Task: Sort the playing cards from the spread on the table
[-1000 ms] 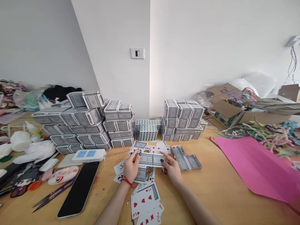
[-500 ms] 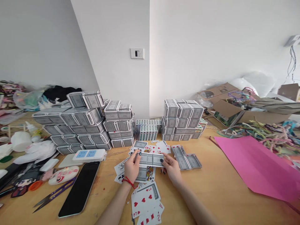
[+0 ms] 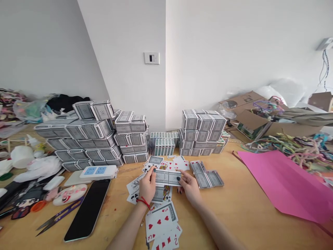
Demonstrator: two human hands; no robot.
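Between both hands, a strip of grey-backed playing cards (image 3: 168,177) is held level just above the table, patterned backs up. My left hand (image 3: 147,185) grips its left end, with the thumb on top. At the right end, my right hand (image 3: 189,185) pinches it between thumb and fingers. How the cards join is too small to make out. Loose playing cards (image 3: 159,222) lie face up below the hands, a three of hearts among them. More loose cards (image 3: 179,163) are spread just beyond the strip. A folded card piece (image 3: 206,176) rests right of my right hand.
Stacked blocks of grey-backed cards stand at the left (image 3: 88,142), centre left (image 3: 131,139) and right (image 3: 203,133). Card boxes (image 3: 164,146) sit between them. A phone (image 3: 88,210), scissors (image 3: 61,215) and a power strip (image 3: 99,171) lie left; pink paper (image 3: 286,187) lies right.
The strip of cards has tilted slightly toward me, and both hands keep their hold on its ends. The camera view has shifted a little.
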